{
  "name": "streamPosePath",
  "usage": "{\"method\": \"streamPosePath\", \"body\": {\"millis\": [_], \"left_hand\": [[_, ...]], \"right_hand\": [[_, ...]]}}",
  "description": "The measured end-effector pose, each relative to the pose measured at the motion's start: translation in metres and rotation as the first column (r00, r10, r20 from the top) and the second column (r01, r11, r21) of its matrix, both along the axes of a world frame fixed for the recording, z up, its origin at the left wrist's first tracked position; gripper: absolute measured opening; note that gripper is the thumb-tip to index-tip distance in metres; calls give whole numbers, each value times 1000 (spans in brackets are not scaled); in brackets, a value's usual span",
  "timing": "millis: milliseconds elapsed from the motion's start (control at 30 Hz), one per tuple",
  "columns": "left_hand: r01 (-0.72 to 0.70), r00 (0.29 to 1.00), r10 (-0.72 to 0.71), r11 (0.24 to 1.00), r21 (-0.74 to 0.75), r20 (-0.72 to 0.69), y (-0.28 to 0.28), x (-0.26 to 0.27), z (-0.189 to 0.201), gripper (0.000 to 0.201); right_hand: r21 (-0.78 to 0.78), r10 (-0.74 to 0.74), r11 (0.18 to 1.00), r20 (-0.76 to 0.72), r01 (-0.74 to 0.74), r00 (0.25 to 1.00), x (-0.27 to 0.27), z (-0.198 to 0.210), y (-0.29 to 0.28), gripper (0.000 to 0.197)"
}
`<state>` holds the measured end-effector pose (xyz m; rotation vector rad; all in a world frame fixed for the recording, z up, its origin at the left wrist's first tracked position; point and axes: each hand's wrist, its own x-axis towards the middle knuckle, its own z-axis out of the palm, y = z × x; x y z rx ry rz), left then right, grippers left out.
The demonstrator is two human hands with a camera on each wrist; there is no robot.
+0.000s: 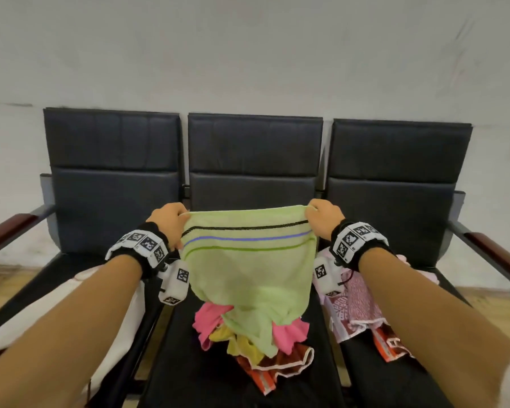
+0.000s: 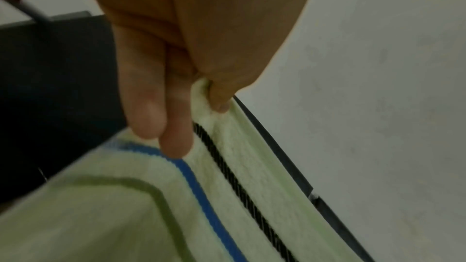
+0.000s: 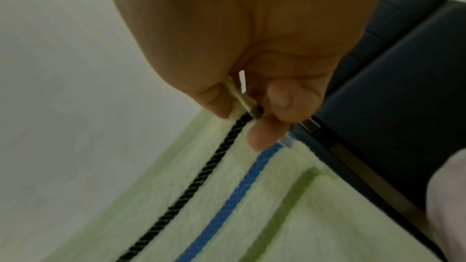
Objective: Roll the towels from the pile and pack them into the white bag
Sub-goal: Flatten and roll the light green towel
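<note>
Left hand: your left hand (image 1: 171, 222) pinches the top left corner of the green towel (image 1: 249, 269); in the left wrist view the thumb presses the hem against the curled fingers (image 2: 176, 127), with the towel (image 2: 126, 206) running away below them.
Right hand: your right hand (image 1: 323, 220) grasps the top right corner; in the right wrist view the thumb and fingertips (image 3: 264, 134) close on the hem of the towel (image 3: 252, 216) where the black stripe ends.
Green towel: it hangs stretched between your hands over the middle seat (image 1: 206, 369), top edge level. Black, blue and green stripes run across near the top. Its lower end narrows and drapes down onto the pile at 6 o'clock from your hands.
Pile: crumpled towels (image 1: 245, 340) lie on the middle seat, pink showing at both sides of the green towel's tail, yellow beneath, and a red-brown patterned one with a white edge nearest you.
Right seat: more towels (image 1: 362, 301), pink and red patterned, lie at 4 o'clock from your right hand.
White bag: the white bag (image 1: 106, 313) lies on the left seat at 8 o'clock from your left hand, partly hidden by your left forearm.
Chairs: three dark padded chairs (image 1: 112, 172) stand in a row against a pale wall (image 1: 248, 54).
</note>
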<state>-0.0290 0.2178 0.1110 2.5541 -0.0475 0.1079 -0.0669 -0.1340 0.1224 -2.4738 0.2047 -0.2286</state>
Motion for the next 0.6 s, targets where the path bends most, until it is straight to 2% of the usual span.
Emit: {"method": "streamPosePath", "body": {"millis": [33,100,167,233,300,433,600], "left_hand": [[19,999,-20,1000,-2,-37,0,4,-3,8],[41,998,-40,999,6,-38,0,13,-7,15],[-18,997,26,994,-109,68,-4,21,-4,7],[-73,969,116,977,-199,218,-10,29,6,11],[-61,933,159,954,-293,323,-15,33,25,15],[42,810,220,902,-429,543,-19,42,78,16],[203,659,272,834,-514,702,-24,44,139,21]], "right_hand": [[28,-5,1000,-13,5,1000,2,-4,-1,22],[128,-36,991,-24,39,999,10,-11,2,19],[232,-52,972,27,45,998,21,-14,4,15],[236,-56,971,120,27,991,37,-10,4,15],[279,-87,960,227,21,970,48,10,10,21],[315,-122,948,493,-46,861,56,76,21,16],[275,-117,953,718,-125,686,64,149,22,24]]}}
